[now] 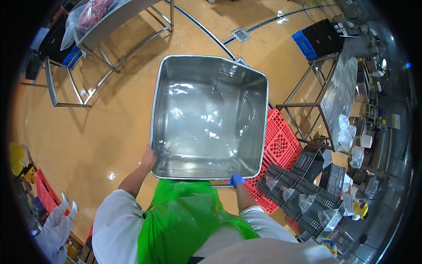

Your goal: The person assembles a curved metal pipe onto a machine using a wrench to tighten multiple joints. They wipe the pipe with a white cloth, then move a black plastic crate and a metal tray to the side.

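Observation:
In front of me stands a large square stainless-steel tub with rounded corners, clear water with bright reflections inside it. My left hand, bare, is closed against the tub's near left side; its fingertips are partly hidden. At the near edge, right of the middle, my right hand in a blue glove grips the tub by its rim or the metal bar below it; which of the two I cannot tell. A green plastic apron covers my front, close to the tub's near edge.
Right of the tub lies a red plastic pallet, with grey crates beside it. A metal table is at the right, another at the upper left. Floor drains lie beyond. Another person is at lower left.

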The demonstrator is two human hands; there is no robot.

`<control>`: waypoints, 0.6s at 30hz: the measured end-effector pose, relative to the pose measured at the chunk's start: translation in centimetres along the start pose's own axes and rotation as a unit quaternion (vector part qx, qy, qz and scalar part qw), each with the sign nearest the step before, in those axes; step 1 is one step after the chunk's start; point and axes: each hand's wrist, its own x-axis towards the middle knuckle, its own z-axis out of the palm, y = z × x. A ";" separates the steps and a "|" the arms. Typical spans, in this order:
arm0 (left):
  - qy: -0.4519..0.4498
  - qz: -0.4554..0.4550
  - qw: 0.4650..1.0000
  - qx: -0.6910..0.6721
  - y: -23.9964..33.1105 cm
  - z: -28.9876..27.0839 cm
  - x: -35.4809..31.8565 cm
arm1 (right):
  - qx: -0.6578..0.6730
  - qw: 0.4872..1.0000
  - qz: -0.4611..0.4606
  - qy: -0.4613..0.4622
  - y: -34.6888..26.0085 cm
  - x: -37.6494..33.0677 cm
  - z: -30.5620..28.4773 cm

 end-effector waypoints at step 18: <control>0.051 -0.008 0.999 -0.015 3.3 6.3 0.9 | -0.444 0.805 -0.394 0.015 -12.2 6.9 -3.8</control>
